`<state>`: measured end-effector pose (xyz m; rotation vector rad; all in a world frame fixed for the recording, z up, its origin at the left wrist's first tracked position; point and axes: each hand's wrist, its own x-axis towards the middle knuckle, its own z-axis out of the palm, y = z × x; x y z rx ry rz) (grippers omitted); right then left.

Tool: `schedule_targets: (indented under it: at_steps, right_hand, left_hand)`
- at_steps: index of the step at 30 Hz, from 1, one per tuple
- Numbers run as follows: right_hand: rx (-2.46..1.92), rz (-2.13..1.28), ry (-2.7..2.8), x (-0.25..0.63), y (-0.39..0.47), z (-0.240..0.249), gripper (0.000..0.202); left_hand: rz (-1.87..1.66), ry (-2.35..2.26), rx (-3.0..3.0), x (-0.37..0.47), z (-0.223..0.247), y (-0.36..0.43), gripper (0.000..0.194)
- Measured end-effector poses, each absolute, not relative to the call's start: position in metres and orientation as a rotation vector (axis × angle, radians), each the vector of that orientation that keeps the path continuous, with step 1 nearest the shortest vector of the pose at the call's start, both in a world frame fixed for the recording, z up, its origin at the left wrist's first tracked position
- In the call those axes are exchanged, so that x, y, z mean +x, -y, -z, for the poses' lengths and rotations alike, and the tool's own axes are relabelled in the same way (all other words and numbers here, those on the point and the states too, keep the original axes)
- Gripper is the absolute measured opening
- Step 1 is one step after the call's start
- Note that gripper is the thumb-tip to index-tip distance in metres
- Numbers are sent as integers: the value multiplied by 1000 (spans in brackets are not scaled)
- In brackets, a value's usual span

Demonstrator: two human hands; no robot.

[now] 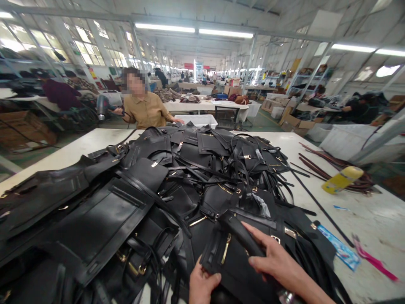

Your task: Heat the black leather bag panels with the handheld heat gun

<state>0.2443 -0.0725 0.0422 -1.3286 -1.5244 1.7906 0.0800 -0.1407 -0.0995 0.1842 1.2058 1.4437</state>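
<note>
My left hand (204, 282) is closed on the lower left edge of a black leather bag panel (236, 274), thumb on top. A gold zipper (225, 249) runs up that panel. My right hand (275, 255) is wrapped round a thick, curved black handle-like piece (242, 232) lying across the panel; its exact kind is unclear. Something silvery (286, 296) shows below my right wrist, partly hidden. Around both hands spreads a heap of black leather bag pieces (104, 219) with straps, gold buckles and zippers.
Across the white table (373, 211), a co-worker (145, 109) holds a dark heat gun (103, 106). On the right lie a yellow bottle (342, 180), brown straps (319, 160), a blue packet (340, 248) and a pink tool (375, 259). A white bin (196, 120) stands beyond.
</note>
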Motion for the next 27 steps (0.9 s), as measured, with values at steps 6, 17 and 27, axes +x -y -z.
schedule_targets:
  at_steps: [6, 17, 27]
  right_hand:
    - [-1431, -1877, 1446, 293, 96, -40, 78]
    - [-1558, -1764, 1415, 304, 82, -40, 78]
    - [-1661, -1738, 1827, 270, -2, -26, 61]
  left_hand:
    - [-1209, -1248, 293, 65, 84, 135, 33]
    - [-819, -1234, 836, 46, 67, 50, 17]
    - [-870, -1253, 931, 107, 103, 94, 44]
